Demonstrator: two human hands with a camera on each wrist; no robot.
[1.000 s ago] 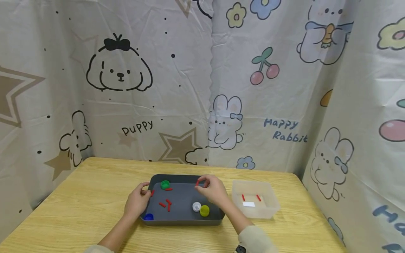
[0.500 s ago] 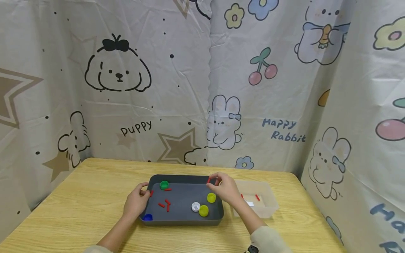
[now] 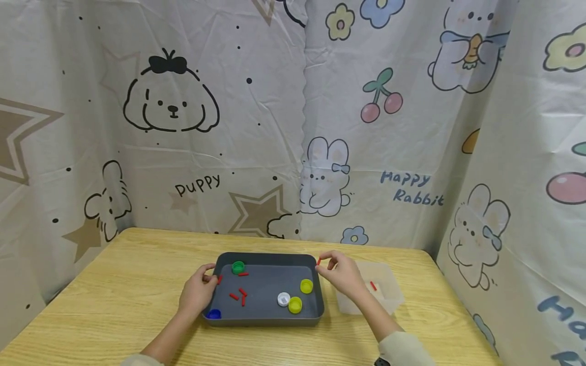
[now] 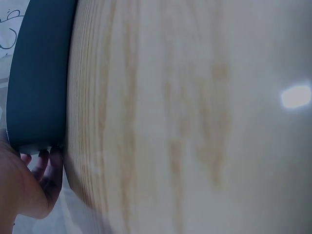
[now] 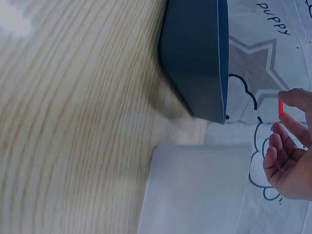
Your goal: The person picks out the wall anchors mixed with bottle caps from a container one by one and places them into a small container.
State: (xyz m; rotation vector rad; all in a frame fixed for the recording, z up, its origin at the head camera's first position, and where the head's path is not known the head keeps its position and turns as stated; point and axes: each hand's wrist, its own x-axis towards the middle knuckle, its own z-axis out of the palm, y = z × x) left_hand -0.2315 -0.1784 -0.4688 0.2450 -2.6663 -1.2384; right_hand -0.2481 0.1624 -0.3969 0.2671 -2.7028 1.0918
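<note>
In the head view my right hand (image 3: 342, 275) pinches a small red stick (image 3: 319, 262) between thumb and forefinger, raised over the right rim of a dark grey tray (image 3: 270, 279). The right wrist view shows the same red stick (image 5: 281, 106) upright in the pinch, the other fingers loosely curled. My left hand (image 3: 198, 291) grips the tray's left side, thumb at the rim and fingers against the outer wall. Several red sticks (image 3: 243, 300) lie in the tray, one by my left thumb. A green cap (image 3: 238, 267), blue cap (image 3: 214, 314), white cap (image 3: 284, 299) and two yellow caps (image 3: 295, 305) sit around them.
Right of the tray stands a translucent plastic box (image 3: 349, 306), partly behind my right hand, with a red stick (image 3: 373, 286) visible in it. Both containers stand on a wood-grain table (image 3: 151, 274). A printed curtain (image 3: 256, 142) hangs behind and beside the table.
My right hand has moved right with the red stick, from above the tray's interior to its right rim near the box, uncovering a yellow cap. My left hand stays at the tray.
</note>
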